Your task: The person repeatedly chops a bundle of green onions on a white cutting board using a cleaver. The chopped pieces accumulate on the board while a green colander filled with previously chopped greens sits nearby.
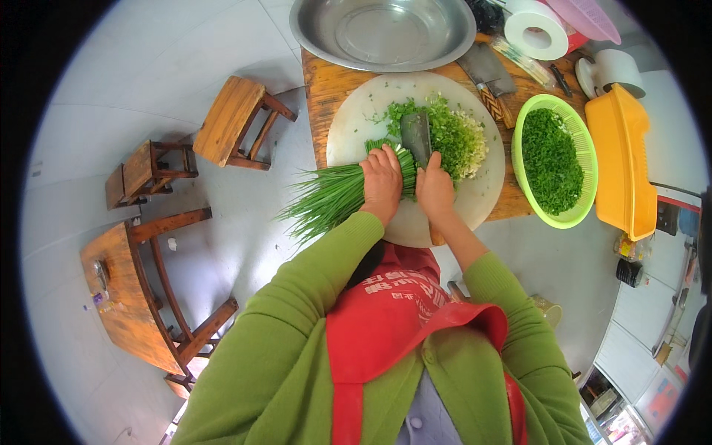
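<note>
On a round white cutting board (356, 111) lies a thick bunch of long green chives or scallions (328, 194), its leaf tips hanging past the board's left edge. My left hand (382, 177) presses down on the bunch near its cut end. My right hand (435, 186) grips a cleaver (416, 136), whose dark blade stands at the cut end, just right of my left fingers. Beyond and to the right of the blade, chopped greens (453, 133) are heaped, paler at the right side. The cleaver's handle is mostly hidden by my right hand.
A bright green plastic basket (518, 161) holds finely chopped greens, beside a yellow plastic bin (620, 161). A second cleaver (489, 69) lies behind the board. At the back stand a large steel basin (384, 33) and a paper roll (537, 33). Wooden stools (231, 119) are at left.
</note>
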`<state>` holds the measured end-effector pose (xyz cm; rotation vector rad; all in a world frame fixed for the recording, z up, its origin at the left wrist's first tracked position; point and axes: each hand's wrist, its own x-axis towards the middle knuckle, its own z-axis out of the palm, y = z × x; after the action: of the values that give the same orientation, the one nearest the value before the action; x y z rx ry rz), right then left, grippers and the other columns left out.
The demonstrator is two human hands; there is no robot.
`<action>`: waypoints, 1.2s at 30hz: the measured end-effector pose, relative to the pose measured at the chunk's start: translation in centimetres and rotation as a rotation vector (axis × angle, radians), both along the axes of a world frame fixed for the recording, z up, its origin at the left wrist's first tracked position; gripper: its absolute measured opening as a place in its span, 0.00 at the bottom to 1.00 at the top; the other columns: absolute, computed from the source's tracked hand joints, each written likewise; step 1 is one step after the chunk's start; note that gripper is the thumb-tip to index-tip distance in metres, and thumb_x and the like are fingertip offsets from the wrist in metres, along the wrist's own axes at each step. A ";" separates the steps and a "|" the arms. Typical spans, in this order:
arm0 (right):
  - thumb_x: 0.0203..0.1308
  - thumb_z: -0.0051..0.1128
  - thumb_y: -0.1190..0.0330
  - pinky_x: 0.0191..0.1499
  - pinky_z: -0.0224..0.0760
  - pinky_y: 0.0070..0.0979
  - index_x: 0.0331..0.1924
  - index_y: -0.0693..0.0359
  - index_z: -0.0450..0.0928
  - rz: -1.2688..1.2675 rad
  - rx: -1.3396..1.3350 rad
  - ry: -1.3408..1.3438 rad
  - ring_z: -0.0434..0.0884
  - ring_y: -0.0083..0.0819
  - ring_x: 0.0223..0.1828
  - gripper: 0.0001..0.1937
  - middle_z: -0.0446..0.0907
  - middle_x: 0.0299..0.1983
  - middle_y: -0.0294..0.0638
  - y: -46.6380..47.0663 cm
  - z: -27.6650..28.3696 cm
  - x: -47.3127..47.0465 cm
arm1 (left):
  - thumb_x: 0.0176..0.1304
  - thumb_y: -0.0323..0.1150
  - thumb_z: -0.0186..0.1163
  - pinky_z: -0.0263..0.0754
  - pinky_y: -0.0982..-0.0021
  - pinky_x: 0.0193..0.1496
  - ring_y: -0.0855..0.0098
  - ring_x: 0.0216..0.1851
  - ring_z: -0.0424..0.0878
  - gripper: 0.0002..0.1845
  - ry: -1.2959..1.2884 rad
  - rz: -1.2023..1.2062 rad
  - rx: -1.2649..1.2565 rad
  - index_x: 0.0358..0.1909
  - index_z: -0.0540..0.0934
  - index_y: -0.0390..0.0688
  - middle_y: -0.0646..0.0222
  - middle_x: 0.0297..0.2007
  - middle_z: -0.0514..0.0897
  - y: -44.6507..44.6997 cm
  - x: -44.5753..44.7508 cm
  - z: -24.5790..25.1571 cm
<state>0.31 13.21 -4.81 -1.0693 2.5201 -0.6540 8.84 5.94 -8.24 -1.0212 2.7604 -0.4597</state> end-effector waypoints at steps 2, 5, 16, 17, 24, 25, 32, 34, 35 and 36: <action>0.64 0.51 0.71 0.29 0.73 0.50 0.48 0.70 0.60 -0.020 0.005 -0.001 0.80 0.59 0.27 0.15 0.79 0.23 0.59 0.5 1.2 -0.5 | 0.66 0.33 0.47 0.67 0.63 0.51 0.63 0.47 0.74 0.28 0.015 0.001 0.001 0.66 0.64 0.31 0.55 0.52 0.74 0.0 0.1 0.0; 0.64 0.51 0.71 0.29 0.71 0.50 0.49 0.70 0.60 -0.050 -0.024 -0.037 0.79 0.60 0.27 0.16 0.78 0.23 0.60 2.2 3.9 -0.5 | 0.67 0.34 0.47 0.66 0.57 0.55 0.56 0.52 0.72 0.29 -0.021 -0.001 0.034 0.68 0.62 0.31 0.49 0.55 0.72 0.2 0.0 0.0; 0.64 0.50 0.72 0.31 0.69 0.55 0.46 0.69 0.59 -0.070 0.049 -0.257 0.78 0.64 0.27 0.14 0.77 0.23 0.62 5.0 4.2 2.1 | 0.67 0.34 0.47 0.65 0.55 0.56 0.55 0.54 0.72 0.29 -0.094 0.014 0.037 0.68 0.62 0.31 0.48 0.56 0.72 0.4 -0.4 0.4; 0.64 0.50 0.72 0.31 0.69 0.55 0.46 0.69 0.59 -0.102 0.091 -0.291 0.78 0.64 0.27 0.14 0.78 0.23 0.62 4.8 3.7 2.1 | 0.67 0.34 0.47 0.65 0.58 0.55 0.58 0.52 0.72 0.29 -0.091 0.013 0.006 0.68 0.63 0.32 0.51 0.55 0.73 0.4 -0.4 0.4; 0.64 0.51 0.71 0.29 0.71 0.52 0.46 0.69 0.59 -0.066 -0.005 -0.106 0.79 0.61 0.27 0.14 0.78 0.24 0.62 1.7 0.1 1.7 | 0.66 0.33 0.47 0.65 0.63 0.52 0.62 0.48 0.72 0.28 -0.018 0.021 0.041 0.66 0.65 0.33 0.53 0.54 0.74 -0.1 -0.2 0.2; 0.64 0.51 0.71 0.29 0.71 0.52 0.46 0.68 0.59 -0.056 -0.020 -0.083 0.79 0.61 0.27 0.14 0.78 0.24 0.62 1.2 0.1 1.2 | 0.66 0.33 0.47 0.65 0.63 0.52 0.62 0.48 0.72 0.28 -0.006 0.016 0.024 0.66 0.65 0.33 0.53 0.53 0.74 -0.2 -0.3 0.2; 0.64 0.50 0.72 0.30 0.70 0.52 0.47 0.68 0.60 -0.008 0.008 -0.098 0.79 0.62 0.27 0.14 0.78 0.24 0.61 3.5 6.2 0.0 | 0.66 0.33 0.47 0.66 0.62 0.53 0.62 0.47 0.73 0.27 -0.030 -0.008 -0.024 0.66 0.65 0.33 0.53 0.53 0.74 0.0 -0.1 0.4; 0.65 0.50 0.71 0.30 0.70 0.53 0.48 0.68 0.60 -0.003 0.052 -0.144 0.79 0.62 0.28 0.14 0.78 0.24 0.61 4.4 7.4 0.7 | 0.66 0.33 0.47 0.66 0.61 0.53 0.61 0.47 0.73 0.28 -0.047 -0.010 -0.025 0.66 0.65 0.33 0.53 0.53 0.74 0.1 -0.1 0.4; 0.65 0.49 0.71 0.30 0.70 0.53 0.48 0.68 0.60 0.024 0.019 -0.139 0.79 0.62 0.28 0.14 0.78 0.24 0.61 4.6 7.7 1.0 | 0.66 0.34 0.47 0.66 0.60 0.53 0.61 0.48 0.73 0.28 -0.048 -0.003 -0.014 0.66 0.65 0.33 0.53 0.53 0.73 0.0 -0.2 0.4; 0.65 0.49 0.71 0.30 0.70 0.53 0.48 0.69 0.60 0.032 0.048 -0.131 0.79 0.63 0.28 0.14 0.78 0.24 0.61 4.7 7.7 1.4 | 0.66 0.34 0.47 0.66 0.60 0.53 0.61 0.48 0.73 0.28 -0.046 0.000 -0.008 0.67 0.65 0.33 0.52 0.53 0.73 0.0 -0.3 0.4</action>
<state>1.68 17.96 2.91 -1.0133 2.3900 -0.6299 8.57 5.92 -7.87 -0.9992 2.7200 -0.4886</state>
